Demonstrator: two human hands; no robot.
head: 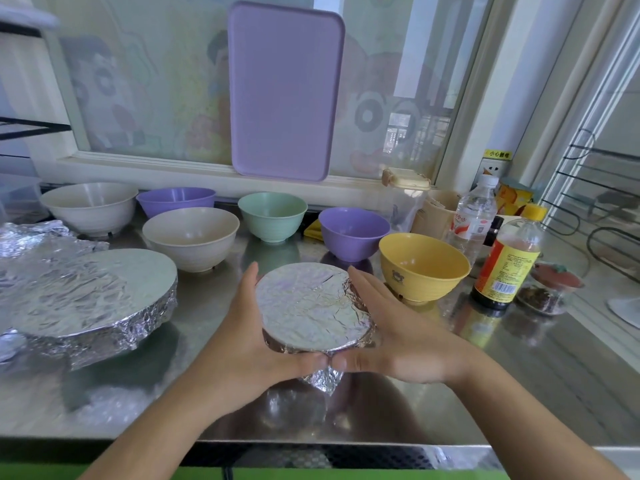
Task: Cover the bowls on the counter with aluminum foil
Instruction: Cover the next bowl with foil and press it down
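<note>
Small foil-covered bowl sits near centre on the stainless steel table, cupped between both hands. Left hand presses its flank from the left, right hand from the right; fingers straight along the rim, thumbs meeting at the near edge where a loose tail of foil hangs down. Neither hand is clenched — flat palms pressing the foil against the bowl wall.

Risks, judged from this layout:
- The foil top shows a short crease or slit right of centre; more squeezing could tear it open.
- The hanging tail is not tucked; left so, the near edge may lift.
- Uneven pressing could tip or slide the bowl on the slick metal — the yellow plastic bowl and the brown sauce bottle with yellow cap stand just to the right.

Count:
- Covered: two — this bowl, and a large foil-wrapped dish at left.
- Open bowls: six — two cream, two purple, one mint green, one yellow.
- Crumpled loose foil at far left; cannot tell what it holds.
- One clear water bottle, one lilac tray leaning against the window.
</note>
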